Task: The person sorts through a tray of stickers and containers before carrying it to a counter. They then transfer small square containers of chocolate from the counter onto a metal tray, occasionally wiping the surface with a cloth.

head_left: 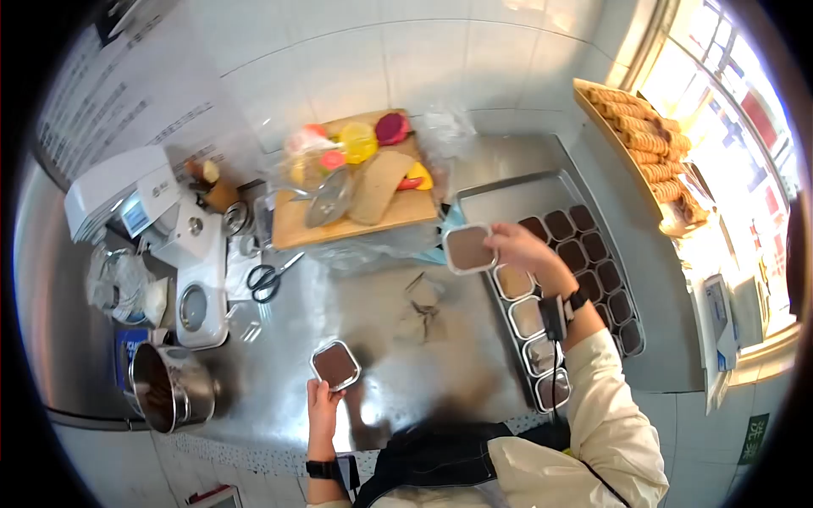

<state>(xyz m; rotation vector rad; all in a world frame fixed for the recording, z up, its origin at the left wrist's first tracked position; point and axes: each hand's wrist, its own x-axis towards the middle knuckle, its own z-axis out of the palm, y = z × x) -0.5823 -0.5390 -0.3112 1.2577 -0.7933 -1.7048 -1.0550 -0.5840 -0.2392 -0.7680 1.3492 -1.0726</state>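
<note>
While the right hand [518,247] reaches forward with the arm stretched out over the tray [508,196], its fingers are clamped on the right edge of a small square tin [468,249] of brown mix, held level above the tray's near-left corner. The left hand [323,398] stays close to the body, forearm pointing up from the bottom edge, thumb and fingers closed on the near corner of a second tin [335,365], which sits low over or on the desk [423,339]; I cannot tell whether it touches. Both wrists carry dark bands.

On the tray, filled tins run in rows: lighter ones in the left column just below the right hand, darker ones to the right. A cutting board [356,212] lies beyond the raised tin, carrying a lid, flat bread and coloured pieces, with clear plastic film around it. Scissors [269,278] lie left of centre, well apart from both hands. A white mixer [169,245] stands at the left, and a steel bowl [169,389] with brown residue sits near the left hand, to its left. Rolled wafers [648,140] fill a board at the far right by the window.

Nothing lies between the two tins except bare desk.
</note>
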